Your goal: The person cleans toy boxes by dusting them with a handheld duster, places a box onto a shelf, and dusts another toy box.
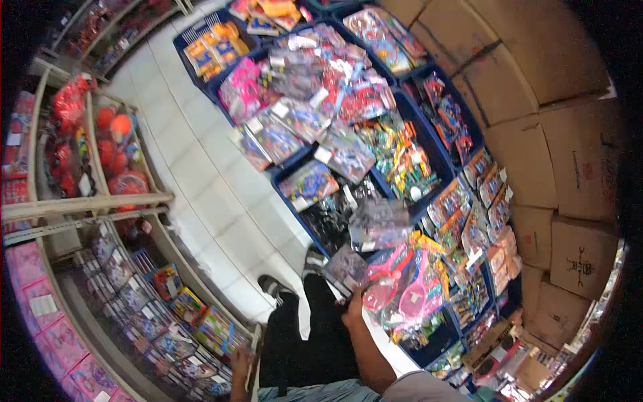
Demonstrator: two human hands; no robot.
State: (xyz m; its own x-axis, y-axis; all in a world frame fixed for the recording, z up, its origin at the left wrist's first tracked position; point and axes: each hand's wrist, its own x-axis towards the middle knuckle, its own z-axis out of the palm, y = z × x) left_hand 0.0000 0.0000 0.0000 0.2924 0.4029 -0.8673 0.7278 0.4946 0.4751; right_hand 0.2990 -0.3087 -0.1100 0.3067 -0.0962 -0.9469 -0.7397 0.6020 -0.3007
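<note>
tiled floor (pixel 201 187); dark packet (pixel 347 266), edge pinched by right hand (pixel 352 311), best held level; left hand (pixel 240 362) beside shelf (pixel 184 264), finger state indeterminable.

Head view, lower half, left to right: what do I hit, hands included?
Pink boxes → left hand → shoes → right hand → pink rackets → stacked cardboard boxes.

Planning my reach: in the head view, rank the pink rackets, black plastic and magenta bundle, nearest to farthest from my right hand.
1. Pink rackets: just right.
2. Black plastic: ahead, slightly left.
3. Magenta bundle: far ahead, left.
</note>
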